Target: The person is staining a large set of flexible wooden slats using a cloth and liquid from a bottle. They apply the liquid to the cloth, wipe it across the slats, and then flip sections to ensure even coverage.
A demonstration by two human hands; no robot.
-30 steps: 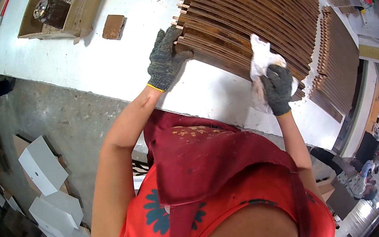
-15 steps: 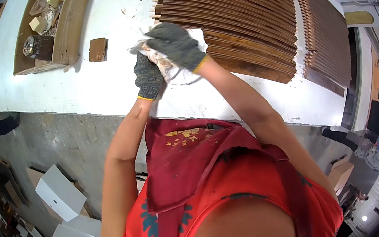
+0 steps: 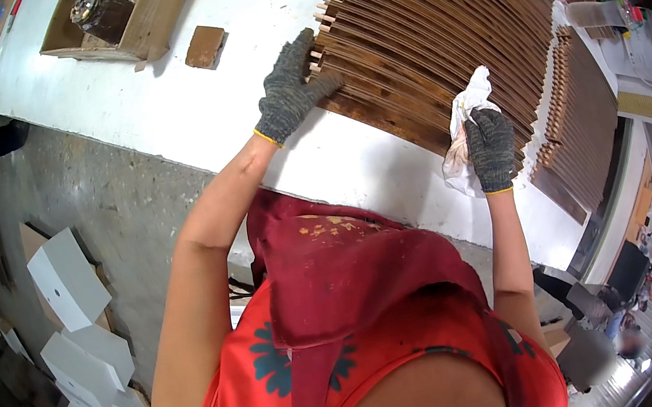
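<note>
My left hand, in a dark grey knit glove with a yellow cuff edge, rests against the left ends of the brown wooden slats. Its thumb is spread away from the fingers and lies over the nearest slat. At the right end of the same row, my right hand, gloved alike, is closed on a crumpled white rag with brownish stains. The rag lies against the nearest slats and hangs past their front edge. The slats stand packed side by side, with pale pegs at their left ends.
A wooden box holding a dark jar stands at the far left of the white table. Near it lies a small brown block. To the right is a second row of slats. White panels lie on the floor.
My hands have separated. The left has moved up to the slats' left ends, while the right has carried the rag rightward to their other end. The view has shifted.
</note>
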